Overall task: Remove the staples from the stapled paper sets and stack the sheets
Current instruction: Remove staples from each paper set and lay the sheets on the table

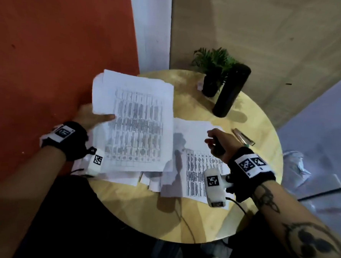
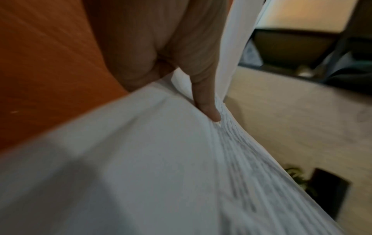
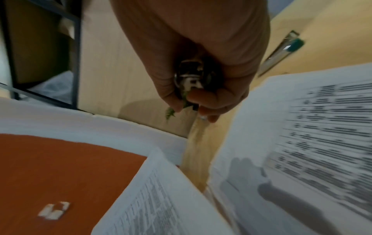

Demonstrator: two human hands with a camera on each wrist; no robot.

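The left hand [image 1: 90,117] grips a printed paper set [image 1: 135,124] at its left edge, thumb on top of the sheet and fingers beneath. In the left wrist view one finger [image 2: 207,103] lies pressed between the fanned sheets. The set is lifted and tilted, its far portion reaching over the round wooden surface [image 1: 200,216] and its near-left portion hanging out past the rim, above the orange floor.

The right hand [image 1: 217,140] is clenched around a small dark tool with a metal part [image 3: 191,79]; what kind of tool it is cannot be told. This hand hovers above a second printed sheet [image 1: 198,170] that lies flat on the surface directly beneath it. Whether the tool touches the paper cannot be told.

More loose sheets [image 1: 150,180] lie spread beneath both printed pages, between the two hands and nearer the person.

Just beyond and to the right of the right hand a pen with a green cap [image 1: 244,137] lies on the surface. Farther beyond it stand a black cylinder [image 1: 231,90], tilted, and a small potted plant [image 1: 212,71], just beside each other.
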